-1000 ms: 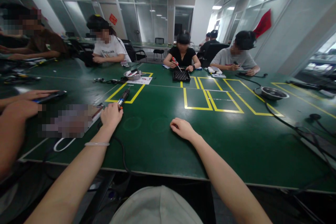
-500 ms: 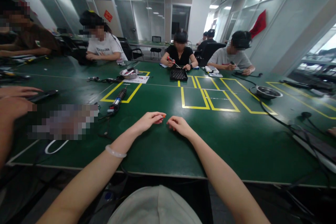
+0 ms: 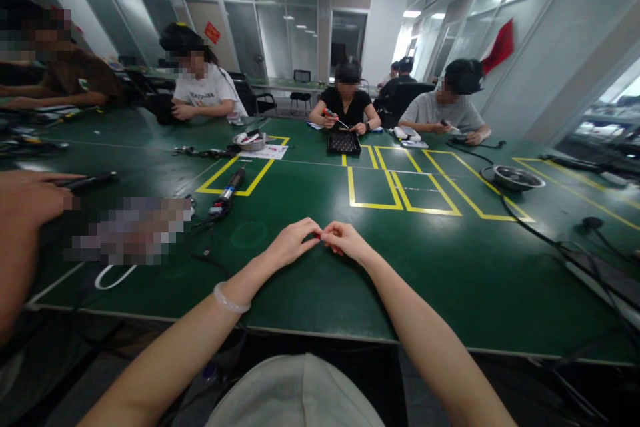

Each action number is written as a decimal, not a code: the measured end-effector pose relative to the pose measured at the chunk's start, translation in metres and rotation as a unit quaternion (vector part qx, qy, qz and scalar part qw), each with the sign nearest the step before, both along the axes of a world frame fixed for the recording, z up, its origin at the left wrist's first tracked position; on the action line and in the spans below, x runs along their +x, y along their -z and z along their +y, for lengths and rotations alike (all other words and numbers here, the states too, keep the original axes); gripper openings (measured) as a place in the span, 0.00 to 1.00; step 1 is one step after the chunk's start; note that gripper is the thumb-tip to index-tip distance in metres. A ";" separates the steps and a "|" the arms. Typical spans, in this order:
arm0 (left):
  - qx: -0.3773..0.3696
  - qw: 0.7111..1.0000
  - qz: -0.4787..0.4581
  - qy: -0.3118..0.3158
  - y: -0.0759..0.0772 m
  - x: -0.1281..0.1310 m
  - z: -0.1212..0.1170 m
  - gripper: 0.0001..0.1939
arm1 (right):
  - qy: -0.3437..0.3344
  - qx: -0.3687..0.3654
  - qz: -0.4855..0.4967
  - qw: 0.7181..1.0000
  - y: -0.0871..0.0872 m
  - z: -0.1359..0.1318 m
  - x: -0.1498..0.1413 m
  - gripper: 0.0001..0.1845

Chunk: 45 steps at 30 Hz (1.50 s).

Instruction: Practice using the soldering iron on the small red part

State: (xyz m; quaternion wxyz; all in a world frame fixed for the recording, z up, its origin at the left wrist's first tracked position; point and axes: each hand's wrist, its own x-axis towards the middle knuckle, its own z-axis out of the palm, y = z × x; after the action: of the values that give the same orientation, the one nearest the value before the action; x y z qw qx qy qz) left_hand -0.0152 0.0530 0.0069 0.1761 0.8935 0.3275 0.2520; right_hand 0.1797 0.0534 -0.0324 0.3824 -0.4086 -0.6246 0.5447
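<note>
Over the near middle of the green table, my left hand [image 3: 294, 243] and my right hand [image 3: 346, 241] meet at the fingertips. Between them shows a small red piece [image 3: 319, 236], too small and too covered by fingers to name. My left thumb and fingers pinch it from one side. From the other side my right hand's fingertips close on it, with the remaining fingers curled under. A pale bangle [image 3: 231, 299] circles my left wrist.
An electric screwdriver [image 3: 229, 192] with its cable lies left, near a metal bowl [image 3: 251, 141] holding small things. Another bowl [image 3: 518, 177] stands right beside black cables. Yellow tape [image 3: 375, 205] marks rectangles. A co-worker's hand [image 3: 37, 197] reaches in at left; across the table, a person works over a black tray [image 3: 343, 143].
My hands have come together from slightly apart. The right fingertips now meet the small piece that the left hand held alone. The view has shifted slightly.
</note>
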 end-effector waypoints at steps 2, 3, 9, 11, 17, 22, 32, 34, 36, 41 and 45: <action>0.008 1.000 0.022 -0.004 -0.002 -0.004 0.001 0.13 | -0.001 0.009 -0.007 1.000 0.000 0.001 0.001 0.17; 0.016 0.999 0.034 -0.015 -0.004 -0.009 0.003 0.15 | 0.003 0.013 -0.011 1.000 0.000 0.001 0.002 0.16; 0.090 0.937 0.161 -0.296 -0.019 -0.094 0.028 0.22 | 0.032 0.016 -0.021 0.999 -0.002 0.002 0.004 0.16; 0.085 0.877 0.220 -0.418 -0.021 -0.131 0.035 0.25 | 0.032 0.019 -0.018 0.999 -0.002 0.002 0.004 0.16; 0.007 0.803 0.307 -0.511 -0.018 -0.187 0.042 0.31 | 0.015 0.028 -0.027 0.999 0.000 0.003 0.003 0.16; -0.021 0.798 0.312 -0.514 -0.014 -0.177 0.053 0.34 | 0.020 0.027 -0.027 0.999 0.001 0.005 0.005 0.16; 0.001 0.821 0.366 -0.439 0.005 -0.164 0.049 0.34 | 0.017 0.039 -0.028 0.999 0.000 0.005 0.006 0.15; 0.033 0.835 0.369 -0.407 0.005 -0.147 0.045 0.32 | 0.016 0.043 -0.034 0.998 0.000 0.005 0.007 0.15; 0.051 0.846 0.365 -0.386 0.004 -0.126 0.040 0.31 | 0.019 0.049 -0.044 0.998 0.000 0.006 0.007 0.15; 0.059 0.864 0.351 -0.356 0.005 -0.076 0.016 0.30 | 0.027 0.075 -0.070 0.994 0.003 0.008 0.008 0.14; 0.065 0.885 0.340 -0.311 0.007 -0.038 -0.015 0.29 | 0.036 0.107 -0.111 0.987 0.004 0.009 0.009 0.12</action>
State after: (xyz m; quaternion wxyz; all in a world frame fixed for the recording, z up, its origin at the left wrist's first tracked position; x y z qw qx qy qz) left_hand -0.0528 0.0384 0.0002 -0.0918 0.7862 0.6111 -0.0046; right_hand 0.1889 0.0625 -0.0366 0.3718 -0.4456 -0.7027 0.4115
